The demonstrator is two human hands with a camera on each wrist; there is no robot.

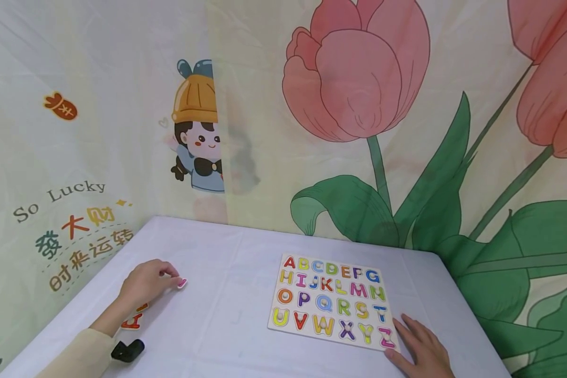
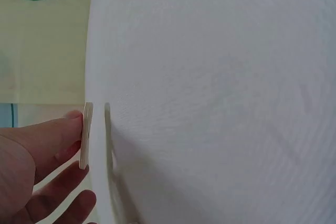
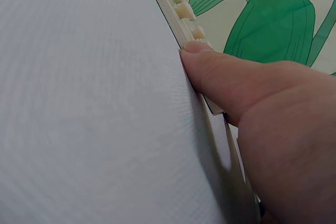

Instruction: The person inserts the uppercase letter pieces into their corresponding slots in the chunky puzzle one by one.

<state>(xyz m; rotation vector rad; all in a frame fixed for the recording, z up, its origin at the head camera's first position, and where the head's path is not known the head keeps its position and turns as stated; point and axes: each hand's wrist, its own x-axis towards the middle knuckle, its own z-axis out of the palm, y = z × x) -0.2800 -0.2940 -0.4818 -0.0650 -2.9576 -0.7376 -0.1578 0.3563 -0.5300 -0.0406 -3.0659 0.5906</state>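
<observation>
My left hand (image 1: 147, 283) is over the left side of the white table. Thumb and fingers pinch a small pink-faced puzzle piece (image 1: 182, 283), whose printed shape is too small to tell. In the left wrist view the wooden piece (image 2: 86, 136) shows edge-on, just off the table. The alphabet puzzle board (image 1: 334, 300) lies flat at right, with rows of coloured letters and small knobs. At its lower right corner, beside the Z, is my right hand (image 1: 424, 346), fingers fairly straight. In the right wrist view the right thumb (image 3: 226, 80) rests against the board's edge (image 3: 173, 17).
Beneath the left forearm lie a red letter piece (image 1: 131, 321) and a partly hidden orange one (image 1: 143, 306). A small black object (image 1: 128, 350) is beside that forearm. A printed curtain (image 1: 255, 105) with tulips rises behind the white tabletop (image 1: 227, 294).
</observation>
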